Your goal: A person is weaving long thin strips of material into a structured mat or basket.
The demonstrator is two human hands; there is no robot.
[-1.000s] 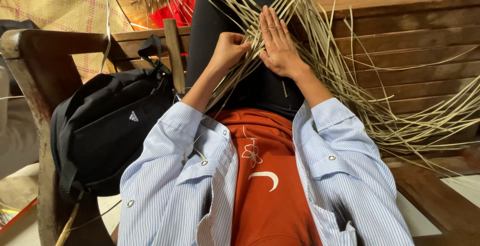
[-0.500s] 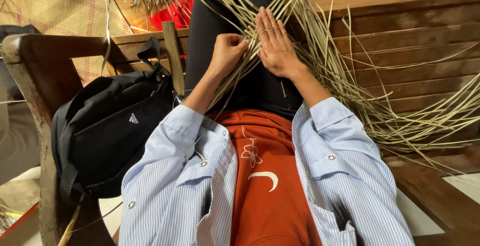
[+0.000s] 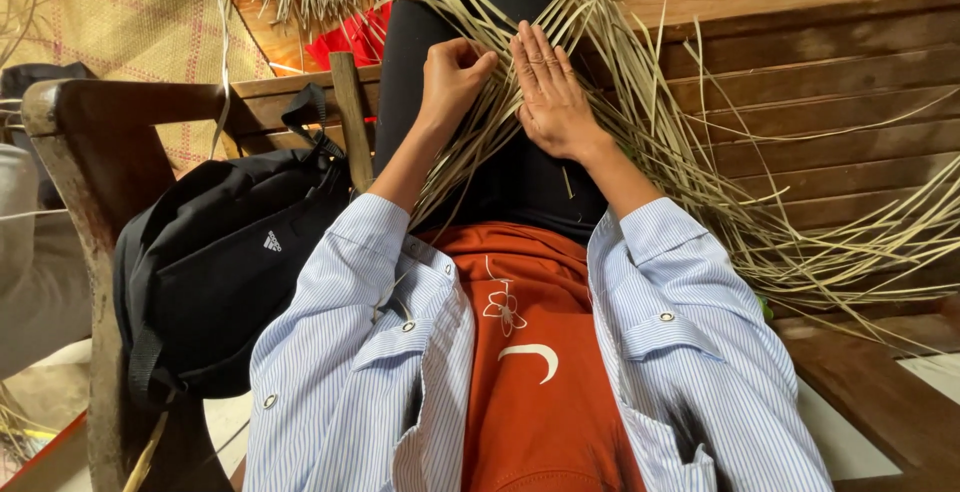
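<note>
Long dry straw strips (image 3: 640,122) lie crossed over my black-trousered lap and fan out to the right across a wooden bench. My left hand (image 3: 451,79) is closed in a fist around a bunch of these strips near the crossing point. My right hand (image 3: 550,92) lies flat beside it, fingers together and stretched out, pressing the woven strips down against my leg. The two hands almost touch. I wear a striped blue shirt over an orange top.
A black backpack (image 3: 225,262) leans against the wooden armrest (image 3: 90,152) at my left. The slatted wooden bench (image 3: 830,82) extends to the right under the loose strips. A woven mat (image 3: 120,12) and a red cloth (image 3: 350,32) lie beyond.
My left fist has slid upward along the strips, away from my body. The right hand stays flat in nearly the same place. The view has shifted slightly.
</note>
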